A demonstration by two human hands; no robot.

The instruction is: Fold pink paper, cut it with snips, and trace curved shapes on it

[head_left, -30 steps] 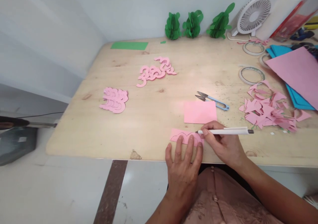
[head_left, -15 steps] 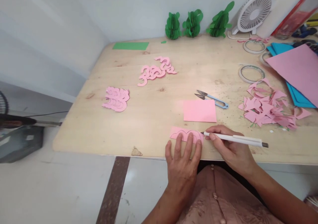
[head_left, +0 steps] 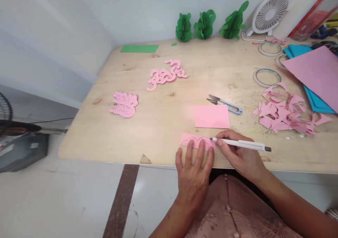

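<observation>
My left hand lies flat with fingers spread, pressing down a small pink paper strip at the near edge of the wooden table. A curved outline is drawn on the strip. My right hand is closed around a white pen, with its tip touching the strip's right end. A pink paper rectangle lies just beyond the strip, and blue-handled snips rest behind it.
Two piles of pink cut-outs lie to the left. Pink scraps, tape rings, and pink and blue sheets fill the right. Green paper shapes, a green sheet and a white fan stand at the back.
The pen tip moved right past the strip's end, then came back to it. My left hand stayed on the strip. The view shifted slightly.
</observation>
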